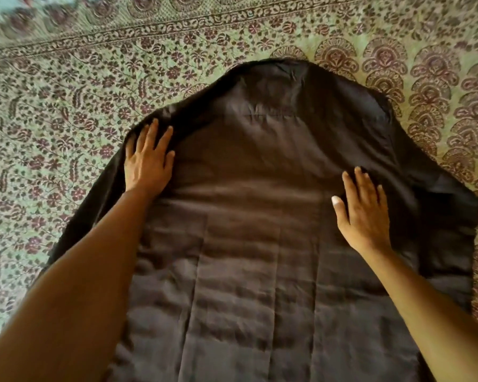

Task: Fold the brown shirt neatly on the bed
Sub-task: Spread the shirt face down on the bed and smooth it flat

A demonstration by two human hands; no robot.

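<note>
The brown shirt (254, 205) lies spread flat on the bed, back side up, with its collar end at the far side and its hem running out of the bottom of the view. Crease lines run lengthwise down the cloth. My left hand (148, 158) rests flat, fingers apart, on the left shoulder near the sleeve edge. My right hand (363, 210) lies flat with fingers spread on the right side of the back, just inside the right sleeve (436, 194), which extends out toward the right. Neither hand grips the cloth.
The bed is covered by a green sheet (66, 106) with a dark red floral print and a patterned border band across the far side. Bare sheet shows to the left, right and beyond the collar.
</note>
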